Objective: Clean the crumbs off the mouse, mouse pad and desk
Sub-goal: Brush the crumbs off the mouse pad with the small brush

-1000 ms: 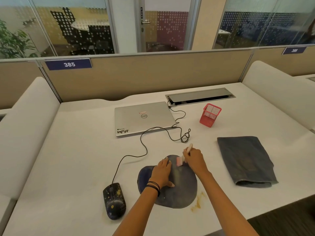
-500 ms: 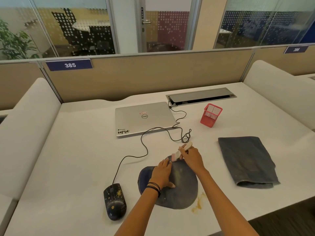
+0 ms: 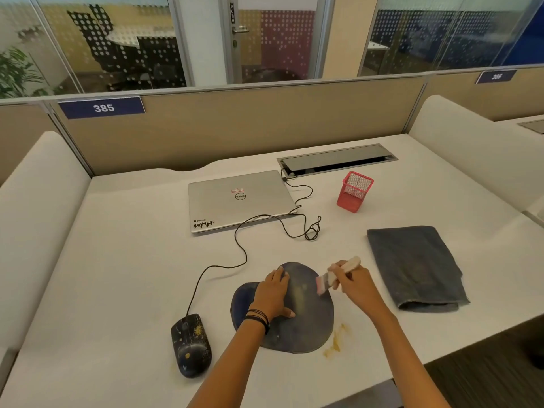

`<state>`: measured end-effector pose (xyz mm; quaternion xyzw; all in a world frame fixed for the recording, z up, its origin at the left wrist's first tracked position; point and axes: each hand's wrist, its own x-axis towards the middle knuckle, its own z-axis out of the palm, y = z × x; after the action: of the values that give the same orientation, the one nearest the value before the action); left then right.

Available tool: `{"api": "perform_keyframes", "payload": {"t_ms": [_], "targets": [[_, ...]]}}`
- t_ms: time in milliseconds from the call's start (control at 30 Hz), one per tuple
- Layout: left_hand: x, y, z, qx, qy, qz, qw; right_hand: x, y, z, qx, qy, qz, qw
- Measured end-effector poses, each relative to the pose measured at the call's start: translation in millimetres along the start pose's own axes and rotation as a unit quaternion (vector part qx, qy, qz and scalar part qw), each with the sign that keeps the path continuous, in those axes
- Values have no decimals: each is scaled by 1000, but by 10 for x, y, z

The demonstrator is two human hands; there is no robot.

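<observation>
A dark rounded mouse pad (image 3: 306, 328) lies near the front edge of the white desk (image 3: 123, 260). My left hand (image 3: 272, 294) rests flat on its left part, fingers spread. My right hand (image 3: 354, 282) holds a small brush (image 3: 334, 276) with a pale handle and pink bristles, the bristles touching the pad's right upper area. A pale streak of crumbs shows on the pad. Yellow crumbs (image 3: 337, 341) lie on the desk by the pad's right edge. A black wired mouse (image 3: 190, 344), speckled with yellow crumbs, sits left of the pad.
A shut silver laptop (image 3: 238, 200) lies behind, with the mouse cable (image 3: 241, 242) looping to it. A red mesh pen holder (image 3: 354, 191) stands at the back right. A folded dark cloth (image 3: 415, 266) lies right of the pad. Partitions enclose the desk.
My right hand has swung the brush from the pad's top edge rightward and down onto the pad's right side. The left hand stays pressed on the pad.
</observation>
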<state>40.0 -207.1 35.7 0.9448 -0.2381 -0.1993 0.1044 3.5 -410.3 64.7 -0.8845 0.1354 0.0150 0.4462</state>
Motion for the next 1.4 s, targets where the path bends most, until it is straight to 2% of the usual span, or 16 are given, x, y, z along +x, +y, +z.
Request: {"api": "perform_keyframes", "payload": {"t_ms": [67, 133, 233, 300, 400, 467, 533, 700, 800, 900, 1033, 1100, 1167, 1300, 1400], "targets": [[-6, 2, 1, 2, 0, 1, 1000, -87, 18, 82, 39, -46, 5, 998], [-4, -2, 4, 2, -2, 2, 1000, -164, 116, 141, 26, -45, 18, 998], [0, -4, 4, -2, -3, 1, 1000, -202, 277, 70, -122, 28, 43, 991], [-3, -1, 8, -3, -4, 0, 1000, -187, 335, -19, -165, 55, 40, 984], [4, -4, 21, -3, -2, -2, 1000, -153, 301, -101, -41, 51, 16, 998], [10, -11, 27, -4, -2, -3, 1000, -124, 215, -87, 39, 27, -28, 998], [11, -11, 27, 0, -3, -2, 1000, -103, 138, 4, 56, 0, -51, 997], [19, -12, 31, -1, -1, -6, 1000, -88, 103, 228, -19, -50, -33, 998], [20, -3, 29, 1, 4, -4, 1000, -155, 130, 212, -16, -85, -69, 994], [7, 10, 25, 4, 5, -6, 1000, -245, 148, 191, 7, -114, -58, 992], [-3, 12, 17, 4, 2, -5, 1000, -310, 117, 156, -22, -214, -36, 976], [-2, 8, 12, 4, 2, -5, 1000, -298, 96, 96, -35, -236, -30, 971], [-6, 5, 11, 3, 2, -5, 1000, -253, 72, 18, 5, -201, -19, 979], [0, 11, 13, 5, 3, -6, 1000, -150, 107, 2, 73, -13, -30, 997], [0, 31, 11, 3, 2, -9, 1000, -180, 193, 110, 89, -16, -17, 996]]}}
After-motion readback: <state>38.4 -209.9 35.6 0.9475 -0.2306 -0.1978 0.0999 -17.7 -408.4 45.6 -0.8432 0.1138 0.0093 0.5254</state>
